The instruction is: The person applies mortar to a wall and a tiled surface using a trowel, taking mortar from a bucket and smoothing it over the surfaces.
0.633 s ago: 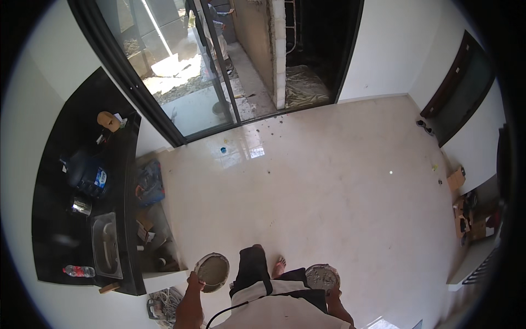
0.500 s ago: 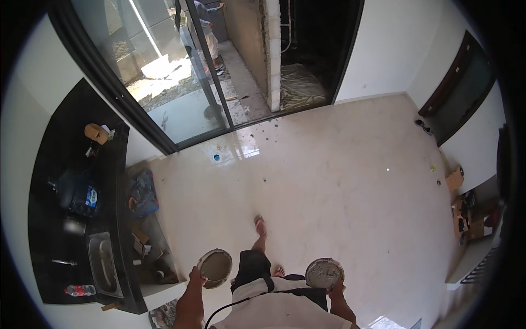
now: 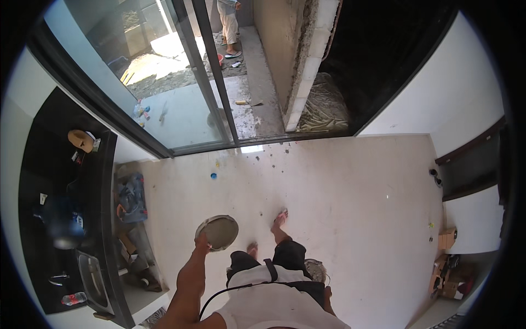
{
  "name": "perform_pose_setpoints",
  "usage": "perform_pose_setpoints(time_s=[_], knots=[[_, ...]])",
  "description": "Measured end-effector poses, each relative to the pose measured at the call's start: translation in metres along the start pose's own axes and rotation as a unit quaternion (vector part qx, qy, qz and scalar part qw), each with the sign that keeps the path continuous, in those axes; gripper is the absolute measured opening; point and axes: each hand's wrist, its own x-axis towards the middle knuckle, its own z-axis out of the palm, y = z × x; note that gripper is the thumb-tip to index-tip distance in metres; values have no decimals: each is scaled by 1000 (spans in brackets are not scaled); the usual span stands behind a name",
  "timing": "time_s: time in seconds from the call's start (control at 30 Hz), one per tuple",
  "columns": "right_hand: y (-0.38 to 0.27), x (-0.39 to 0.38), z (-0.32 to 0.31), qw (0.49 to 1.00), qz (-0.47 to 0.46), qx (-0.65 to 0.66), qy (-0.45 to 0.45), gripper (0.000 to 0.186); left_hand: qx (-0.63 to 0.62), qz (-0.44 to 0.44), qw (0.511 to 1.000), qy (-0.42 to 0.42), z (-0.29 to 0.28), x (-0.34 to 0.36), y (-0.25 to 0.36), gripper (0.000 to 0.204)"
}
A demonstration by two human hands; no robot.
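My left hand (image 3: 203, 242) grips the near-left edge of a round bucket (image 3: 221, 232) filled with smooth grey wet mortar, held out ahead of my body. By my right thigh hangs a second bucket (image 3: 316, 268) with rougher grey mortar in it, partly covered by my dark shorts. My right hand (image 3: 327, 291) is closed at the near side of that bucket, next to its thin wire handle; most of the fingers are hidden.
Ahead stands a sliding glass door (image 3: 186, 109) with an open gap. Beyond it are a plaster wall (image 3: 282, 49) and a person (image 3: 228, 24). A black counter (image 3: 104, 192) with a sink (image 3: 93, 277) runs along the left. Crumbs and a blue cap (image 3: 213, 176) lie on the floor.
I have stepped closer to the door, my right foot now leading. The left bucket has swung forward and up; the right one has dropped back beside my leg.
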Motion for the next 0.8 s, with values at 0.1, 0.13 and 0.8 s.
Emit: perform_pose_setpoints(time_s=[0.1, 0.13, 0.8], knots=[[-83, 45, -37, 998, 3, 69, -11, 34, 15, 35, 999, -15, 72, 0, 58, 36], [-113, 57, -51, 995, 10, 100, -17, 34, 18, 33, 999, -10, 91, -2, 71, 34], [-525, 234, -277, 857, 94, 497, -96, 35, 72, 73, 995, 10, 522, 33, 392, 40]])
